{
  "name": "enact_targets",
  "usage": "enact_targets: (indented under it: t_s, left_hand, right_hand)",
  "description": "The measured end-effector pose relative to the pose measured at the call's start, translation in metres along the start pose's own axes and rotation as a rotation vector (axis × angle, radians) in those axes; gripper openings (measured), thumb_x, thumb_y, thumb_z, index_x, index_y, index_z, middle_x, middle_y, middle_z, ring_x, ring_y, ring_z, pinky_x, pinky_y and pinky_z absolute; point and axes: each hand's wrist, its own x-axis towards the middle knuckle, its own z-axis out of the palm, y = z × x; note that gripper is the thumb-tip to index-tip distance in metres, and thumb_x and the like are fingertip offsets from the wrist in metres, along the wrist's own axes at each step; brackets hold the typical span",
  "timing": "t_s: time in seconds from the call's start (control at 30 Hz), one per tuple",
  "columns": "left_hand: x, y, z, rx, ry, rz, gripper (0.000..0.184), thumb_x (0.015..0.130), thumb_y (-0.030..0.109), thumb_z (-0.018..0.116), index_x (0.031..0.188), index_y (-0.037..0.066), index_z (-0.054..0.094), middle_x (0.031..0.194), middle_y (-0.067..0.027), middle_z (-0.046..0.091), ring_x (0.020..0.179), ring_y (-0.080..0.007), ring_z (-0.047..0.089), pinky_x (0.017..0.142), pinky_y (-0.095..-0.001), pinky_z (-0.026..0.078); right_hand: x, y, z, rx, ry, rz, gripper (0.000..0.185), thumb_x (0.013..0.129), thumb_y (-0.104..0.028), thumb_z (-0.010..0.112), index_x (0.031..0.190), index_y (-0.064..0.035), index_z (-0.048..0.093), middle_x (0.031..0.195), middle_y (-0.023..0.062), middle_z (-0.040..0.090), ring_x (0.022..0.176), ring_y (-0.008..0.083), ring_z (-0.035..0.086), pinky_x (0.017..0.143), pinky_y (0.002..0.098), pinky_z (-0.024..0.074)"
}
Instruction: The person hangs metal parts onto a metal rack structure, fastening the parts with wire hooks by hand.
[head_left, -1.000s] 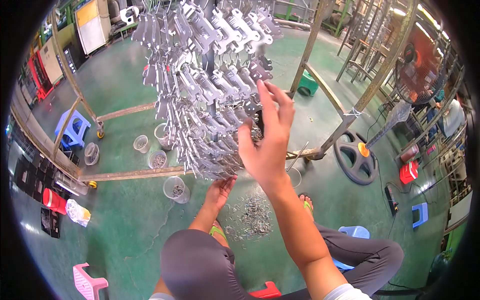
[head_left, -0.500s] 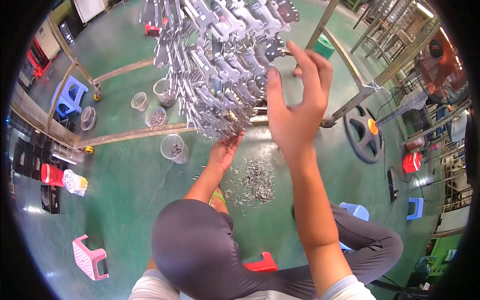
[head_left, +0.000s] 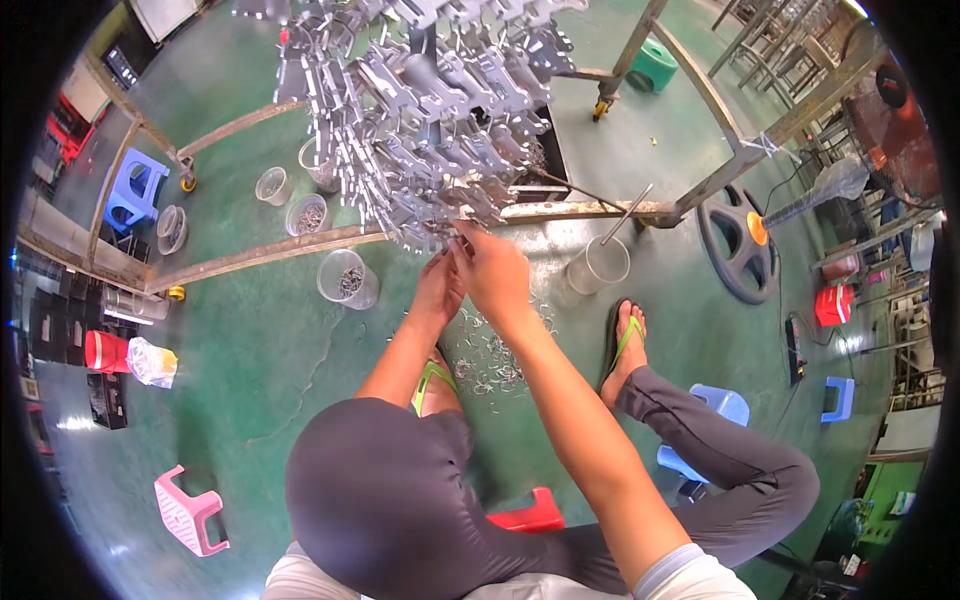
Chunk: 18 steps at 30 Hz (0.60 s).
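Note:
A large bundle of flat silvery metal plates (head_left: 430,130) hangs in rows, joined by small hooks. At its lower edge my left hand (head_left: 437,292) is raised, fingertips pinched together just under the lowest plates. My right hand (head_left: 497,272) meets it there, its thumb and fingers closed against the bottom plates. What lies between the fingertips is too small and covered to make out. Below both hands a scattered pile of small curved metal hooks (head_left: 490,362) lies on the floor, partly hidden by my right forearm.
A metal frame (head_left: 270,262) on casters surrounds the bundle. Clear plastic tubs (head_left: 348,280) with small metal parts stand left; another tub (head_left: 598,266) holding a rod stands right. A round fan base (head_left: 738,245), a red stool (head_left: 530,512) and a pink stool (head_left: 190,512) are around me.
My right hand has come down and left from beside the bundle, where it was open, to join my left hand at the lower edge. The tub with the rod has come into view.

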Motion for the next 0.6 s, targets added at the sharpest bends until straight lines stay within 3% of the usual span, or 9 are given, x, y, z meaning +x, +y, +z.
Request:
enact_targets:
  t_s: [0.07, 0.17, 0.27, 0.37, 0.47, 0.57, 0.6]
  left_hand:
    - [-0.003, 0.004, -0.006, 0.165, 0.017, -0.018, 0.025, 0.107, 0.018, 0.052, 0.127, 0.006, 0.061, 0.123, -0.0032, 0.068, 0.110, -0.0139, 0.067, 0.095, -0.0279, 0.055]
    - [-0.026, 0.019, 0.024, 0.221, 0.066, -0.026, 0.028, 0.106, 0.022, 0.056, 0.118, -0.001, 0.067, 0.121, -0.0095, 0.072, 0.105, -0.0205, 0.072, 0.091, -0.0324, 0.057]
    - [-0.049, 0.043, 0.039, 0.812, 0.170, -0.285, 0.032, 0.105, 0.025, 0.055, 0.117, -0.001, 0.069, 0.108, -0.0088, 0.076, 0.093, -0.0187, 0.074, 0.079, -0.0308, 0.058]
    - [-0.077, 0.065, 0.060, 1.053, 0.066, -0.310, 0.032, 0.103, 0.025, 0.056, 0.115, -0.001, 0.070, 0.097, -0.0085, 0.076, 0.085, -0.0161, 0.073, 0.072, -0.0286, 0.056]
    - [-0.098, 0.081, 0.081, 1.189, 0.053, -0.213, 0.028, 0.104, 0.023, 0.057, 0.108, -0.001, 0.070, 0.088, -0.0077, 0.075, 0.075, -0.0137, 0.071, 0.063, -0.0254, 0.052]
    - [-0.111, 0.093, 0.105, 1.259, 0.050, -0.104, 0.025, 0.102, 0.023, 0.065, 0.109, 0.000, 0.071, 0.087, -0.0077, 0.075, 0.072, -0.0129, 0.070, 0.059, -0.0248, 0.050]
    - [-0.112, 0.093, 0.108, 1.299, 0.080, 0.027, 0.024, 0.101, 0.022, 0.067, 0.107, 0.000, 0.072, 0.084, -0.0070, 0.075, 0.070, -0.0122, 0.070, 0.060, -0.0259, 0.051]
  right_hand:
    - [0.000, 0.000, 0.003, -0.026, -0.014, 0.003, 0.035, 0.091, -0.022, 0.067, 0.124, -0.0131, 0.071, 0.085, 0.0147, 0.075, 0.077, 0.0371, 0.072, 0.070, 0.0475, 0.0565]
    - [-0.003, -0.001, 0.002, 0.008, -0.031, 0.019, 0.037, 0.089, -0.018, 0.064, 0.126, -0.0147, 0.070, 0.079, 0.0148, 0.073, 0.072, 0.0392, 0.071, 0.068, 0.0495, 0.0563]
    - [-0.004, 0.008, 0.003, 0.045, 0.017, -0.038, 0.034, 0.090, -0.020, 0.066, 0.123, -0.0148, 0.071, 0.076, 0.0144, 0.073, 0.070, 0.0390, 0.071, 0.067, 0.0485, 0.0565]
    - [0.000, 0.010, 0.001, 0.037, -0.025, -0.019, 0.033, 0.091, -0.023, 0.068, 0.122, -0.0154, 0.071, 0.072, 0.0148, 0.072, 0.068, 0.0392, 0.071, 0.066, 0.0482, 0.0564]
    - [0.005, 0.008, 0.004, 0.056, -0.088, -0.021, 0.031, 0.089, -0.027, 0.069, 0.119, -0.0159, 0.071, 0.072, 0.0216, 0.069, 0.070, 0.0449, 0.069, 0.066, 0.0550, 0.0548]
    - [0.009, 0.006, 0.013, 0.084, -0.101, -0.016, 0.025, 0.089, -0.029, 0.070, 0.109, -0.0131, 0.073, 0.070, 0.0226, 0.068, 0.069, 0.0453, 0.069, 0.065, 0.0551, 0.0547]
    - [0.010, 0.005, 0.014, 0.050, -0.101, -0.041, 0.024, 0.089, -0.030, 0.070, 0.106, -0.0119, 0.073, 0.070, 0.0229, 0.068, 0.069, 0.0453, 0.069, 0.065, 0.0549, 0.0548]
